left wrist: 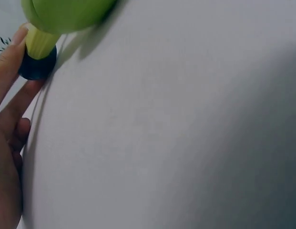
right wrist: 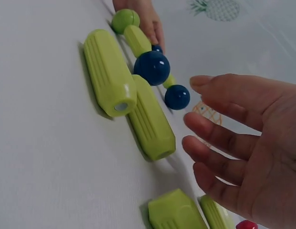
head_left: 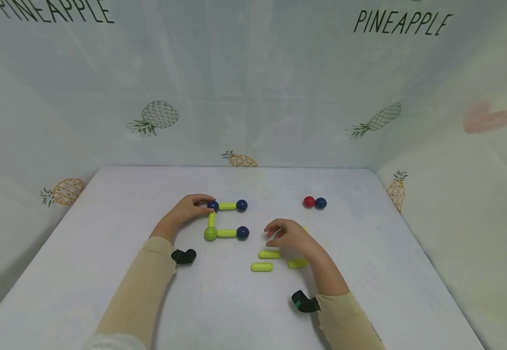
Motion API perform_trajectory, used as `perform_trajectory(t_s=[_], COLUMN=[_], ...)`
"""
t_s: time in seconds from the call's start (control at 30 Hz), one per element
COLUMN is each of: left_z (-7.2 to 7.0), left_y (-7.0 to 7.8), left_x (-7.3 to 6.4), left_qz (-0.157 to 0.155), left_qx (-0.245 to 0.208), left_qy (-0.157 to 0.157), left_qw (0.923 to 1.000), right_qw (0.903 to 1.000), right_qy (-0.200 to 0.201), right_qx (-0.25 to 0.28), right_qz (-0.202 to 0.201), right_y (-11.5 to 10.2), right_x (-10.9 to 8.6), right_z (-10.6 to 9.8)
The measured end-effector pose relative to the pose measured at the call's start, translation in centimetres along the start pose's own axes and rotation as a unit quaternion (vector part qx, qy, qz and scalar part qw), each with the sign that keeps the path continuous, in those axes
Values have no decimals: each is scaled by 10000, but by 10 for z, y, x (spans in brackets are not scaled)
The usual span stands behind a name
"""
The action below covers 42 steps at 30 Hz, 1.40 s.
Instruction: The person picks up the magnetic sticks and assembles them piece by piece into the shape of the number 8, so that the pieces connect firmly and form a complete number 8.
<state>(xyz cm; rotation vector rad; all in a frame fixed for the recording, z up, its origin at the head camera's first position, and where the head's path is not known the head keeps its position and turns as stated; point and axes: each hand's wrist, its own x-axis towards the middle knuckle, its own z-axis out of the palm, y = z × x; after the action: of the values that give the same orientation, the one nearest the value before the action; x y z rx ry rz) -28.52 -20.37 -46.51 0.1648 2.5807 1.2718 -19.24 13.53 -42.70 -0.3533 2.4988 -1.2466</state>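
Note:
On the table lies a C-shaped build of yellow-green rods and balls. My left hand (head_left: 185, 210) pinches its upper left blue ball (head_left: 213, 206) between thumb and fingers. A short rod (head_left: 211, 219) links that ball to a green ball (head_left: 210, 234) nearer to me. From each of these two corners another rod runs right to a blue ball, the far one (head_left: 242, 205) and the near one (head_left: 242, 233). My right hand (head_left: 291, 237), fingers loosely bent and apart, hovers over loose yellow-green rods (right wrist: 109, 71) and holds nothing.
Several loose rods lie around the right hand, among them one at the front (head_left: 262, 267) and one under the wrist (head_left: 297, 263). Farther back on the right, a red ball (head_left: 308, 202) and a blue ball (head_left: 321, 203) sit side by side. Pineapple-print cloth (head_left: 253, 97) surrounds the table.

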Motion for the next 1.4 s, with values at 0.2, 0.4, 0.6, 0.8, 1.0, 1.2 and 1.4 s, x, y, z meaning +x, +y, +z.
perform_trajectory(t_s=[0.2,0.4,0.6,0.8,1.0,1.2,1.4], left_z=[3,6,9,12,17,21,25], left_y=[-3,-2,1,4,6,4,6], left_x=[-9,-25,-39,-51,-61,-67,-72], left_qz=[280,182,23,12,-53,72,244], left_qx=[-411,-509,-322,-421,-320,-185,-200], left_qy=[498,794,736,623,479,352,246], left_qw=[9975,9954,9968,9972,9983,9992,9992], right_qw=[9990,9934,9906,9918,9923,9925,9927], right_qy=[-436,-1035,-1232,-1152,-1135,-1117,-1081], right_qx=[-90,-134,-264,-287,-298,-401,-480], right_qz=[-94,-470,-538,-461,-393,-308,-252], right_y=[6,9,11,10,8,6,4], right_x=[-2,-3,-2,-2,-3,-3,-3], right_z=[-1,-1,0,2,5,8,9])
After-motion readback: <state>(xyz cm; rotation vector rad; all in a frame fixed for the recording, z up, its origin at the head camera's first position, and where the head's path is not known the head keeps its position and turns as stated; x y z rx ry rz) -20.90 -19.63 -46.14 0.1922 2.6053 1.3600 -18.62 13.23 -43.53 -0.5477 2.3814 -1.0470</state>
